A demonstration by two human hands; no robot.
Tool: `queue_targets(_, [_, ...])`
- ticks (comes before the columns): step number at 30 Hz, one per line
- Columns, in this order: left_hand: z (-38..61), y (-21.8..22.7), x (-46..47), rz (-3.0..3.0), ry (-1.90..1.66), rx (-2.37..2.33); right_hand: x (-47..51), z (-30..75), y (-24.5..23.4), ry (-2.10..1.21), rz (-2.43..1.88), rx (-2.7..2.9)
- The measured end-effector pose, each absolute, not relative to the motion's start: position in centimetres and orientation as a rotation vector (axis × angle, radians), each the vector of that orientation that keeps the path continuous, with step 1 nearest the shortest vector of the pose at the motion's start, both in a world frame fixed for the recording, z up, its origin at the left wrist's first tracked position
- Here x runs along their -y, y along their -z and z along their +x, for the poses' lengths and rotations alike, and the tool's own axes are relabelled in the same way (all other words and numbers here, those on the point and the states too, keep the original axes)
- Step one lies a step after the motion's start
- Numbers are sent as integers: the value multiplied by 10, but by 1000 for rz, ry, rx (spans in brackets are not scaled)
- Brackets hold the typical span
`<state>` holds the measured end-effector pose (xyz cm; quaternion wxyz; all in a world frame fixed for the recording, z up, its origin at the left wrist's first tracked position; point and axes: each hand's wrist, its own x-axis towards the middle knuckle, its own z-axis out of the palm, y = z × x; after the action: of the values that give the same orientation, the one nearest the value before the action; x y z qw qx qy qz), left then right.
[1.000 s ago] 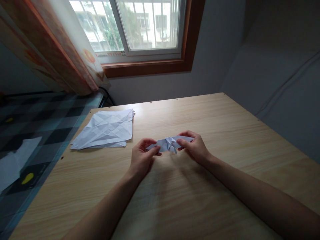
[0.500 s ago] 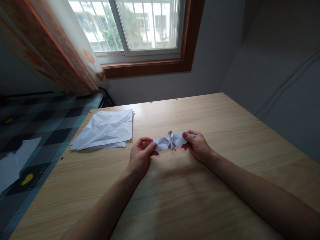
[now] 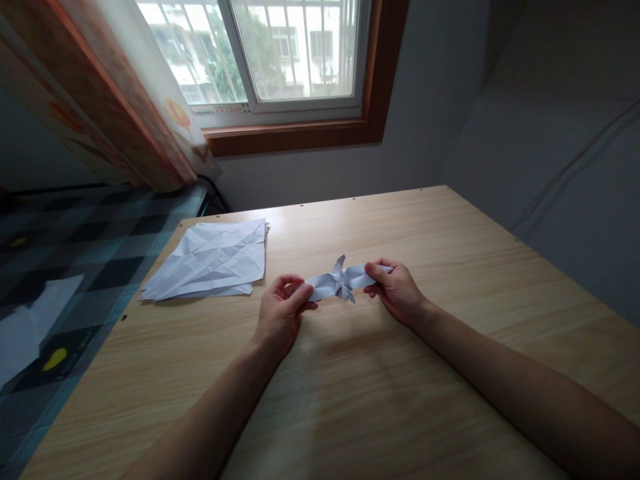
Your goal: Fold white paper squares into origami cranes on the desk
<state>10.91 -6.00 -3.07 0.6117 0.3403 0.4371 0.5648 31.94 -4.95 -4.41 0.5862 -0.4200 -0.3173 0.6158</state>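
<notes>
A folded white paper strip (image 3: 339,283) with pointed flaps sticking out at its middle hangs just above the wooden table (image 3: 380,387). My left hand (image 3: 281,312) pinches its left end between thumb and fingers. My right hand (image 3: 397,289) pinches its right end the same way. The strip is stretched between both hands, slightly tilted, its right end higher.
A stack of creased white paper sheets (image 3: 213,259) lies on the table's far left. Left of the table is a checked dark bedcover (image 3: 60,267) with a white sheet (image 3: 25,327) on it. A curtain (image 3: 115,93) and a window (image 3: 280,53) are behind; a grey wall stands to the right.
The two hands have pulled apart, stretching the paper into a longer strip. The middle flaps have popped upright and the strip has lifted a little.
</notes>
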Motion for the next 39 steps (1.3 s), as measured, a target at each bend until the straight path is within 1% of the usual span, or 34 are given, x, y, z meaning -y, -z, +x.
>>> queue_targets(9, [112, 32, 67, 1045, -1227, -1106, 38, 331, 47, -1157, -1100, 771])
queue_targets(17, [114, 29, 75, 1301, -1033, -1100, 30, 341, 51, -973, -1204, 801])
queue_targets(23, [112, 34, 75, 1449, -952, -1036, 28, 342, 54, -943, -1225, 811])
queue_targets(30, [108, 29, 80, 1645, -750, -965, 30, 341, 55, -998, -1222, 910])
queue_targets(35, [108, 29, 80, 1644, -835, -980, 35, 338, 54, -1038, -1252, 1102])
queue_targets(39, [107, 32, 80, 1638, -906, -965, 37, 336, 56, -943, -1281, 1153])
